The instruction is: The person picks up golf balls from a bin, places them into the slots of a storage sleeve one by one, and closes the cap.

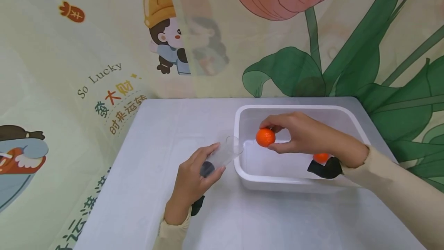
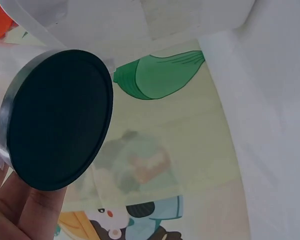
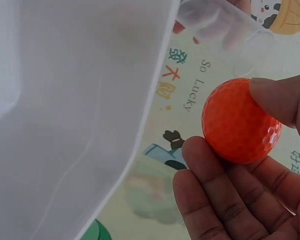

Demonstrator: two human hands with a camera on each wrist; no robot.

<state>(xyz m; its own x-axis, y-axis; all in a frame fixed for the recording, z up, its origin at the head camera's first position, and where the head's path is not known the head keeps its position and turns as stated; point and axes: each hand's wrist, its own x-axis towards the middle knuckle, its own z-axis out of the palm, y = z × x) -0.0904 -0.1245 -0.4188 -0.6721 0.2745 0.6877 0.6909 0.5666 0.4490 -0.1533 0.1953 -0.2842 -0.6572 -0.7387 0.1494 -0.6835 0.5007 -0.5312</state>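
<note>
In the head view my left hand (image 1: 192, 176) grips a clear tube (image 1: 225, 153) that tilts up to the right, its open end by the white bin's left rim. The tube's dark round base (image 2: 60, 120) faces the left wrist camera. My right hand (image 1: 305, 132) pinches an orange golf ball (image 3: 241, 121) between thumb and fingers, over the left part of the white bin (image 1: 277, 178). The ball is apart from the tube's mouth. A second orange ball (image 1: 321, 158) lies in the bin, partly hidden by the right wrist.
The bin stands on the right side of a table covered in white (image 1: 156, 134). A printed cloth (image 1: 208, 84) with flowers and cartoon figures hangs behind and to the left. A black band (image 1: 326, 168) sits at the right wrist.
</note>
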